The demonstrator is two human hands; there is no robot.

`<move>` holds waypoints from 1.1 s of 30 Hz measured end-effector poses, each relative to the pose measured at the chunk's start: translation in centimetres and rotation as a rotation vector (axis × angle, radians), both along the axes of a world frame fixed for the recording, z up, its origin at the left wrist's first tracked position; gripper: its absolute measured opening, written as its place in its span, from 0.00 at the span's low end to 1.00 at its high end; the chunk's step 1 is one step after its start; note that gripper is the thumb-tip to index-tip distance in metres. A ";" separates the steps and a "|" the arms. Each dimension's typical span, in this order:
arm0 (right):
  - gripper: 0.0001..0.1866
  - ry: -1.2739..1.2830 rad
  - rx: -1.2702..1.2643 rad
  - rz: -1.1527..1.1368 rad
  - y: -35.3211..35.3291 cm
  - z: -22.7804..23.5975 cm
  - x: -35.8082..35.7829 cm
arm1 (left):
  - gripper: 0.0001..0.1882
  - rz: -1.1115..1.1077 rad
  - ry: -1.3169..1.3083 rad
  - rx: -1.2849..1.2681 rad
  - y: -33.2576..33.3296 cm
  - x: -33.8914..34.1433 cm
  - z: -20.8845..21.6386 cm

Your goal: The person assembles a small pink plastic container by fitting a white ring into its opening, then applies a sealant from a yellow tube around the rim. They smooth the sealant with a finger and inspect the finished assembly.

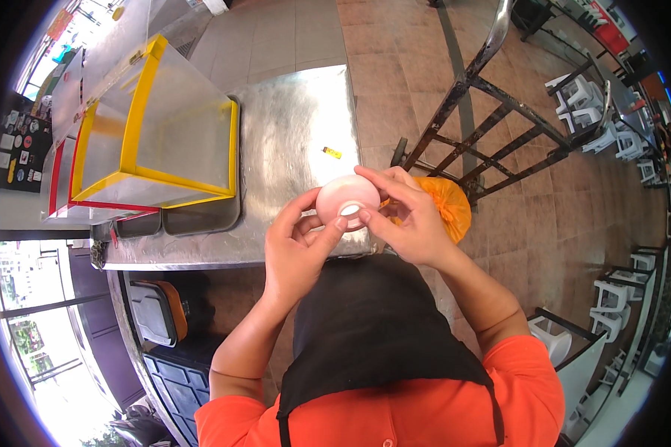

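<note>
Our left hand [297, 242] and right hand [415, 222] pinch the pink disc [341, 191]; if either hold loosens, it could drop onto the metal table [276, 160].

Your left grip [298, 235]: fingers at left rim of pink round piece [341, 191], thumb at lower edge. Your right grip [414, 221]: fingers at right rim, thumb at lower edge. White spot [349, 210] between your thumbs. Small yellow item [332, 153] ahead on metal desk [287, 134]. Left of you: yellow-framed clear case [186, 123], gray tray [224, 216] at base. Right: orange bag [452, 212], hand truck [466, 145].
</note>
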State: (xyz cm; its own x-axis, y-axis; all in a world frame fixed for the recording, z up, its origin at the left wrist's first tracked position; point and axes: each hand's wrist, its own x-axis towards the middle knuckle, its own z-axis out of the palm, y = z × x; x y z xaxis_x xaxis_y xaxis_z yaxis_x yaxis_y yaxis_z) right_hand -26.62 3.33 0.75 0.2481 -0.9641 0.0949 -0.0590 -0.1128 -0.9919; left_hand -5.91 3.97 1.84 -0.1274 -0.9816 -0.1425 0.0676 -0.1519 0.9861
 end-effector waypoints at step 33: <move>0.26 -0.060 -0.162 -0.139 0.4 2.1 0.5 | 0.24 0.064 -0.180 -0.313 0.7 -1.0 1.3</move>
State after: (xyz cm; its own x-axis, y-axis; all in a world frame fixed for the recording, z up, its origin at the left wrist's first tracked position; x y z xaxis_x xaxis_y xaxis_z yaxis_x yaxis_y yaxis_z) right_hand -26.14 3.73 2.85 0.1030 -0.9597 0.2614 -0.0269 -0.2654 -0.9638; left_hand -6.89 4.64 3.18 -0.0645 -0.9863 0.1517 -0.1116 0.1582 0.9811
